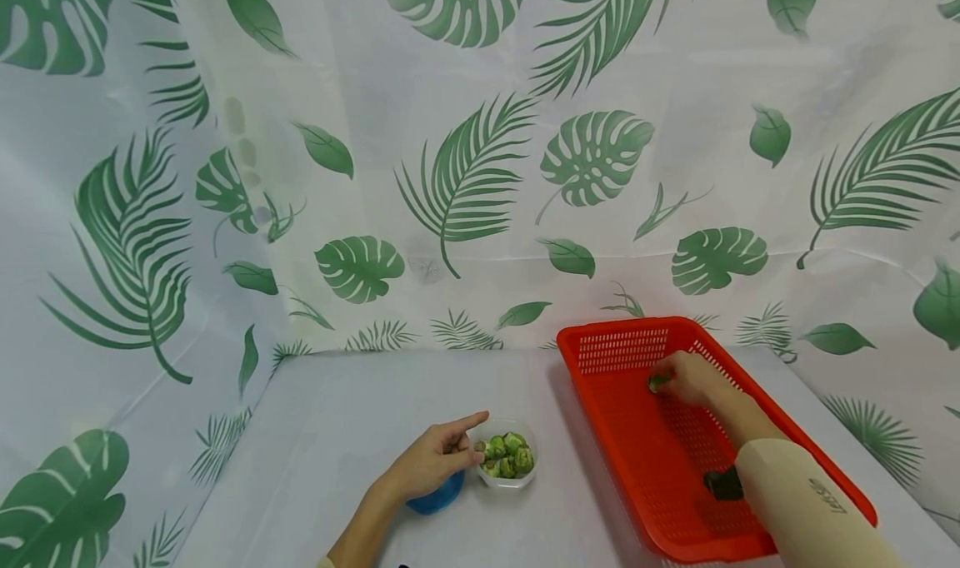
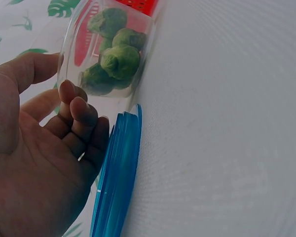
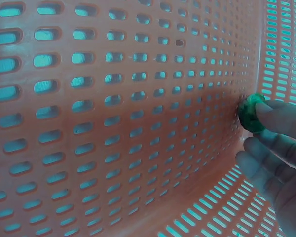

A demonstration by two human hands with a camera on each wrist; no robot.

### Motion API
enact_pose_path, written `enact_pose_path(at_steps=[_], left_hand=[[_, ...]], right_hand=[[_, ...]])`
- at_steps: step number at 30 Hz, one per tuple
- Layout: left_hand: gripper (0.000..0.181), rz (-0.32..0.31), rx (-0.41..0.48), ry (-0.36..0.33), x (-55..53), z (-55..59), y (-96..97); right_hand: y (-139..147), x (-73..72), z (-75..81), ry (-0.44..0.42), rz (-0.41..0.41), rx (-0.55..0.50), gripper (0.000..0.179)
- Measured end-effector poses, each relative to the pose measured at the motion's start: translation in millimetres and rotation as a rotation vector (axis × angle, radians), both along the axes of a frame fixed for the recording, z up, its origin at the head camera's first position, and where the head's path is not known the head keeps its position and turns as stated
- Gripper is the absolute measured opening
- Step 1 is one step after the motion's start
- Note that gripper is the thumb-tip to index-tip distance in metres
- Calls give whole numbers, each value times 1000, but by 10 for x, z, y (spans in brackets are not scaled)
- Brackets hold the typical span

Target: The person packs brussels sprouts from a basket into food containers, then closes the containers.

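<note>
My left hand (image 1: pixel 435 458) is at the left side of a clear plastic container (image 1: pixel 504 482), its index finger stretched along the far rim and its thumb at the near left rim. In the left wrist view its other fingers are loosely curled beside the container. Several green Brussels sprouts (image 1: pixel 514 443) lie inside. A blue lid (image 2: pixel 119 173) is below the left hand, partly hidden by it in the head view. My right hand (image 1: pixel 693 378) reaches into a red basket (image 1: pixel 611 414) and pinches a Brussels sprout (image 3: pixel 251 113) between thumb and fingers, near the perforated wall.
A dark green object (image 1: pixel 723 484) lies in the basket's near part, partly hidden by the right sleeve (image 1: pixel 802 493). The basket stands on the right of the white table (image 1: pixel 330 435). A leaf-print sheet (image 1: pixel 480 176) rises behind and along the sides.
</note>
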State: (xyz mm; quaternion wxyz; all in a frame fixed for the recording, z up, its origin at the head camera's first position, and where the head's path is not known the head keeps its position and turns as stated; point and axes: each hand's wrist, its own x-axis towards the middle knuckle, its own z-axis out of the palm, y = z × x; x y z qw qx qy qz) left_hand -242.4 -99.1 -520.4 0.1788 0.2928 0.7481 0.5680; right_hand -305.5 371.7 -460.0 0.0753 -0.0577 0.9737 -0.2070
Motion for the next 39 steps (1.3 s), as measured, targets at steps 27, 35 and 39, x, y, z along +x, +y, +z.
enact_pose_path(at_steps=[27, 35, 39], left_hand=[[63, 1, -4, 3, 6, 6, 5], [62, 2, -11, 13, 2, 15, 4], [63, 2, -12, 12, 8, 20, 5]], right_hand=[[-31, -4, -33, -27, 4, -43, 29], [-36, -4, -36, -14, -4, -35, 26], [-40, 4, -22, -2, -3, -36, 25]])
